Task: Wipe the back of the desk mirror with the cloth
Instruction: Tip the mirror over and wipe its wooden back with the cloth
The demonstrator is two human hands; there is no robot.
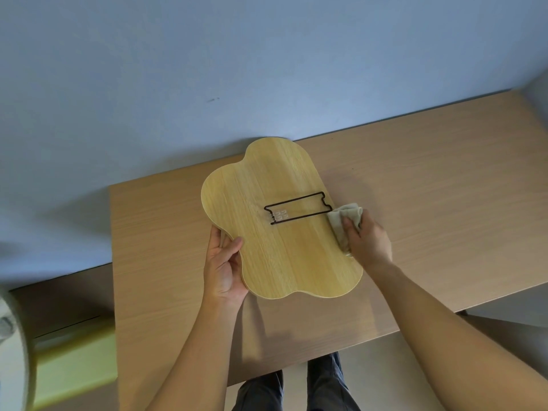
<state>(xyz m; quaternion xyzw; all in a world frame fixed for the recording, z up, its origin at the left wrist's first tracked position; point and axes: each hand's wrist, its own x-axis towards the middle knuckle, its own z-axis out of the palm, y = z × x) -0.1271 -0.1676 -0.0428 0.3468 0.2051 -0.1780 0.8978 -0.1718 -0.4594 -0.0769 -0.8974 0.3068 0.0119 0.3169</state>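
Note:
The desk mirror (275, 241) faces away from me, its cloud-shaped wooden back turned up, tilted above the desk. A dark wire stand (298, 207) lies folded flat across that back, with small clear pads under its left end. My left hand (224, 266) grips the mirror's lower left edge, thumb on the wood and fingers behind. My right hand (367, 238) presses a crumpled beige cloth (344, 221) against the right edge of the back, just beside the stand's right end.
The wooden desk (430, 203) runs along a pale blue wall (207, 69). A yellow-green box (74, 360) sits low at the left, beside a white rounded object (12, 336). My legs show below the desk's front edge.

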